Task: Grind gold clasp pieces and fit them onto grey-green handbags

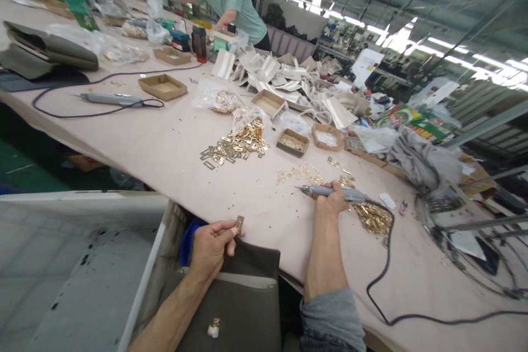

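Between the thumb and fingers of my left hand [212, 245] is a small rectangular metal plate [240, 224] with a slot in it. Just below that hand lies a dark olive leather-like panel [247, 308], with a small gold-and-white piece [213, 328] on it. My right hand [331, 201] is wrapped round a grey electric screwdriver [350, 194], its tip pointing left over the table. Tiny gold screws [303, 173] are scattered just beyond the tip. A pile of gold metal parts [373, 219] sits right of my right hand.
A heap of metal plates [235, 146] lies mid-table. Small cardboard boxes [292, 142] and pale strap-like pieces [268, 74] stand behind. A second screwdriver [111, 99] rests at left. A black cord [390, 269] crosses the right side. A white bin [82, 264] stands lower left. Another person [235, 0] works across the table.
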`<state>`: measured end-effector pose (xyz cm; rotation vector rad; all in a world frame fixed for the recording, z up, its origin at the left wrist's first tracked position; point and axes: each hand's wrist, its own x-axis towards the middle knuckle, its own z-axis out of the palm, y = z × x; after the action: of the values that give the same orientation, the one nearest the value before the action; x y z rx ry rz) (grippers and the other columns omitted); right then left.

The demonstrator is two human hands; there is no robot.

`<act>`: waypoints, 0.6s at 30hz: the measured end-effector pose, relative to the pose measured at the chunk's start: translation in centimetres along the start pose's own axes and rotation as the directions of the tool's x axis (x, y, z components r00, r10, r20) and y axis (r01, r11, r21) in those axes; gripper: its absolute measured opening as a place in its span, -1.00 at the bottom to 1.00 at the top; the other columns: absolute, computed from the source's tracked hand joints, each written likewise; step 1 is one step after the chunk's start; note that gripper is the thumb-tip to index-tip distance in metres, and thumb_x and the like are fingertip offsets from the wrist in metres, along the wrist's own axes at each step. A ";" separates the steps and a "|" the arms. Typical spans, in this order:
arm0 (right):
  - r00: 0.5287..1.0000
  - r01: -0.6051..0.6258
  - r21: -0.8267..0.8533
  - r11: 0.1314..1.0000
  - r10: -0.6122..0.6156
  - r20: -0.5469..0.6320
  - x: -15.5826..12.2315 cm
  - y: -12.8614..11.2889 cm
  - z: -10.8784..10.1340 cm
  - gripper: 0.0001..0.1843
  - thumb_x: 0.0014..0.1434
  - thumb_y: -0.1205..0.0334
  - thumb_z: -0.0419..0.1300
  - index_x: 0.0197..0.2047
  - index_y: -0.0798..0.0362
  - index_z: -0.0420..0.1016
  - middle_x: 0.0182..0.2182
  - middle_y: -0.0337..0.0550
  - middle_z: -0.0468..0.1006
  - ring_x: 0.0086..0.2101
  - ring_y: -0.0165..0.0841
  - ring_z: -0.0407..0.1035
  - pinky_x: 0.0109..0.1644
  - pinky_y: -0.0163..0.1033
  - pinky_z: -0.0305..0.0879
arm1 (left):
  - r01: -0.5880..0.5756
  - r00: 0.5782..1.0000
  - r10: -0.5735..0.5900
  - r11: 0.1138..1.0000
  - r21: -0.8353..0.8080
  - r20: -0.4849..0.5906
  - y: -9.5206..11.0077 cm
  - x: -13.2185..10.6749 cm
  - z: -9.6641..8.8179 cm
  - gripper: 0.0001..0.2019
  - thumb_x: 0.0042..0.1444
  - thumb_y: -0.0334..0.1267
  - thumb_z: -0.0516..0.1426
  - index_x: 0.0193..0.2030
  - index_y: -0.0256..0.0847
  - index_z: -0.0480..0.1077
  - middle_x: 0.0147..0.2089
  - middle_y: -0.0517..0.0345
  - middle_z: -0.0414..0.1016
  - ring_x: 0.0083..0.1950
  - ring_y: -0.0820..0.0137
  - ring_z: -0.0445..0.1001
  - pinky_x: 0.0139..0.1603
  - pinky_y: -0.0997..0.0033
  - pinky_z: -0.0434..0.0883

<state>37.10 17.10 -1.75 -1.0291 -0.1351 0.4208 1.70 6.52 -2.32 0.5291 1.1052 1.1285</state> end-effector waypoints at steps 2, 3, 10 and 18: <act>0.999 -0.001 0.026 1.000 0.002 -0.045 -0.1 -0.1 0.0 -0.49 0.21 0.13 0.45 -0.26 -0.08 0.09 -0.48 -0.49 0.35 -0.56 -0.50 0.27 -0.51 -0.36 0.40 | 0.000 1.000 0.000 1.000 0.001 -0.004 -0.2 0.1 -0.1 -0.62 -0.23 -0.20 0.48 -0.30 -0.45 0.64 -0.34 -0.29 0.71 -0.73 0.54 0.29 -0.64 0.51 0.15; 0.997 -0.007 0.049 0.999 0.011 -0.077 -0.2 -0.2 0.1 -0.51 0.21 0.16 0.45 -0.26 -0.08 0.11 -0.47 -0.48 0.37 -0.55 -0.50 0.28 -0.49 -0.36 0.41 | 0.000 1.000 0.000 1.000 0.002 -0.007 -0.3 0.1 -0.1 -0.61 -0.24 -0.20 0.48 -0.30 -0.46 0.63 -0.34 -0.30 0.71 -0.73 0.54 0.29 -0.64 0.51 0.15; 0.995 -0.101 0.107 0.989 0.100 0.016 -0.8 -0.9 0.4 -0.54 0.16 0.23 0.48 -0.29 -0.03 0.17 -0.48 -0.47 0.32 -0.51 -0.53 0.26 -0.41 -0.37 0.40 | 0.002 1.000 -0.002 1.000 0.007 -0.016 0.4 -0.2 0.2 -0.62 -0.27 -0.19 0.47 -0.33 -0.45 0.63 -0.36 -0.28 0.71 -0.74 0.55 0.27 -0.64 0.52 0.13; 0.996 -0.090 0.157 0.983 0.086 0.034 -1.5 -1.3 0.6 -0.53 0.07 0.34 0.49 -0.26 -0.02 0.20 -0.46 -0.46 0.36 -0.50 -0.54 0.27 -0.38 -0.39 0.40 | -0.008 1.000 0.008 1.000 0.022 0.001 0.4 -0.2 0.2 -0.65 -0.23 -0.21 0.45 -0.32 -0.45 0.65 -0.34 -0.29 0.71 -0.73 0.55 0.28 -0.64 0.51 0.14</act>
<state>35.91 16.36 -0.23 -0.8753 -0.0791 0.5180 1.66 6.49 -1.86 0.5516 1.1166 1.1246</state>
